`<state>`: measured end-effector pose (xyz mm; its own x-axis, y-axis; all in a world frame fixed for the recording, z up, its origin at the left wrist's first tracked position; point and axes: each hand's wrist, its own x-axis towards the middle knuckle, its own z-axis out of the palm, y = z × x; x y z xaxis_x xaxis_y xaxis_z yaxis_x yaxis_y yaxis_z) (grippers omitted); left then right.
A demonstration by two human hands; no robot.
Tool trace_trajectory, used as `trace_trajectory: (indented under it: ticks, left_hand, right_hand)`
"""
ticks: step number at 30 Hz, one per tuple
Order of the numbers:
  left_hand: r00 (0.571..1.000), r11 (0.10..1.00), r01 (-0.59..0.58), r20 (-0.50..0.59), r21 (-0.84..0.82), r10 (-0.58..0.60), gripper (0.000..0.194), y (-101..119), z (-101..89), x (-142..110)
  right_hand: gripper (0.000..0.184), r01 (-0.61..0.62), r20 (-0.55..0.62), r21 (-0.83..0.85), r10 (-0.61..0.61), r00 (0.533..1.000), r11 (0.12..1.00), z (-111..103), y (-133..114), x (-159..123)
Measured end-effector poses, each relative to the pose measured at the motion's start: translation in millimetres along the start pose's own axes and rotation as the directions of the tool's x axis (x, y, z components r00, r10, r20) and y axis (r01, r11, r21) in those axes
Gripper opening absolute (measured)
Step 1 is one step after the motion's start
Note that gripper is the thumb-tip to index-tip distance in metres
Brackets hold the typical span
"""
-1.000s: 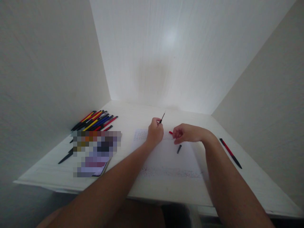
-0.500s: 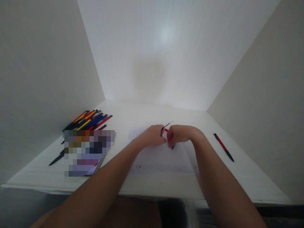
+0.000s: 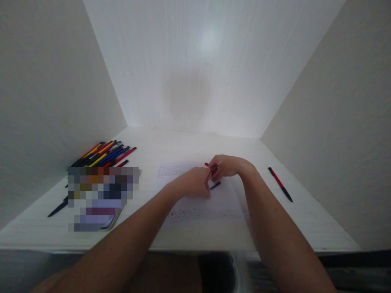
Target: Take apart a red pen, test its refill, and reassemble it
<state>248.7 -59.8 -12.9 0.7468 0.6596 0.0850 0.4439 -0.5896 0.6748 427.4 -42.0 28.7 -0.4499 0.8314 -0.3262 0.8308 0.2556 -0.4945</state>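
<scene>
Reaching in from the lower left, the left forearm slants up and across the white desk (image 3: 183,140), ending in the left hand (image 3: 195,183), back of the hand upward, over a written sheet (image 3: 198,207). The right forearm rises steeply from the lower right and bends sharply at the wrist, so the right hand (image 3: 225,166) points inward to meet the left. Both hands meet near mid-sheet, fingertips close together.

Left fingers: closed in a pinch on a slender dark piece (image 3: 214,168) with a pale tip, which tilts up in front of the right fingers. Right fingers: curled and bunched; whether they grip anything, cannot tell (the slender piece and the knuckles overlap here). A small red piece (image 3: 207,164) shows just beyond the right fingertips, its other end hidden.

Just below the hands, a short black piece (image 3: 215,185) lies aslant on the sheet, near the left fingers. Handwriting in bands, top and bottom of the page; too small to read.

Far left: a loose heap of pens (image 3: 106,154), red, yellow, blue and black, beside the side panel. Nearer, a phone (image 3: 114,217), mostly pixelated. Well off to the right, a lone red-and-black pen (image 3: 280,184), lying diagonally on the desk.
</scene>
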Motion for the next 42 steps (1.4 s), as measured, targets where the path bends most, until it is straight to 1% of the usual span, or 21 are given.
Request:
trace_trajectory:
  ticks: [3, 5, 7, 9, 11, 14, 16, 19, 21, 24, 28, 31, 34, 37, 40, 42]
  left_hand:
    - [0.999, 0.995, -0.008, 0.052, 0.102, 0.002, 0.012, 4, -6.2, -1]
    - [0.997, 0.985, 0.009, 0.078, 0.171, -0.022, 0.009, 5, -9.4, -1]
    - [0.998, 0.977, 0.023, 0.044, 0.213, -0.033, 0.010, 5, -11.6, -2]
    - [1.000, 0.973, 0.024, -0.012, 0.229, -0.022, 0.011, 4, -13.0, -2]
    - [0.998, 0.980, 0.014, -0.059, 0.201, -0.002, 0.012, 2, -13.7, -2]
    - [0.996, 0.987, -0.004, -0.083, 0.161, 0.017, 0.018, -1, -13.1, -1]
    - [0.996, 0.984, -0.005, -0.090, 0.177, 0.022, 0.021, -3, -12.5, 0]
    - [0.990, 0.973, 0.041, -0.140, 0.228, -0.009, 0.015, -8, -14.1, 3]
    - [0.983, 0.960, 0.096, -0.177, 0.265, -0.049, 0.012, -12, -17.3, 4]
    - [0.983, 0.942, 0.139, -0.160, 0.305, -0.093, 0.014, -19, -22.5, 5]
    - [0.990, 0.928, 0.131, -0.100, 0.349, -0.102, 0.013, -22, -23.9, 4]
    - [0.992, 0.914, 0.122, -0.081, 0.387, -0.098, 0.008, -20, -20.6, 3]
    - [0.989, 0.892, 0.143, -0.081, 0.428, -0.120, 0.021, -15, -15.2, 0]
    - [0.983, 0.875, 0.181, -0.089, 0.450, -0.158, 0.033, -11, -10.7, -2]
    - [0.976, 0.870, 0.216, -0.123, 0.444, -0.180, 0.034, -12, -10.2, -1]
    - [0.971, 0.873, 0.230, -0.165, 0.430, -0.175, 0.035, -16, -12.1, 2]
  right_hand:
    - [0.023, -0.030, 0.052, -0.031, 0.032, 0.998, 0.999, -1, 3, 1]
    - [0.023, -0.020, 0.036, -0.051, 0.022, 0.999, 0.998, -2, 4, 2]
    - [0.020, -0.012, -0.032, -0.061, 0.010, 0.999, 0.998, -2, 6, 4]
    - [0.018, -0.017, -0.131, -0.042, 0.012, 0.991, 0.999, -4, 10, 5]
    - [0.016, -0.019, -0.243, 0.010, 0.021, 0.970, 1.000, -6, 15, 7]
    - [0.013, 0.005, -0.372, 0.124, 0.041, 0.927, 0.992, -7, 24, 11]
    - [0.012, 0.029, -0.422, 0.206, 0.062, 0.905, 0.978, -6, 31, 15]
    - [0.009, 0.060, -0.463, 0.278, 0.079, 0.883, 0.959, -3, 40, 21]
    - [0.008, 0.077, -0.472, 0.298, 0.076, 0.879, 0.951, -1, 46, 24]
    - [0.008, 0.106, -0.469, 0.334, 0.067, 0.881, 0.936, 0, 51, 26]
    - [0.008, 0.139, -0.460, 0.391, 0.063, 0.886, 0.910, 2, 51, 27]
    - [0.011, 0.171, -0.437, 0.494, 0.073, 0.896, 0.853, 3, 51, 27]
    - [0.012, 0.175, -0.417, 0.555, 0.090, 0.905, 0.813, 4, 51, 28]
    - [0.013, 0.152, -0.416, 0.544, 0.108, 0.903, 0.825, 4, 52, 28]
    - [0.011, 0.144, -0.397, 0.558, 0.111, 0.911, 0.817, 5, 48, 27]
    - [0.009, 0.170, -0.378, 0.625, 0.104, 0.920, 0.762, 6, 42, 26]
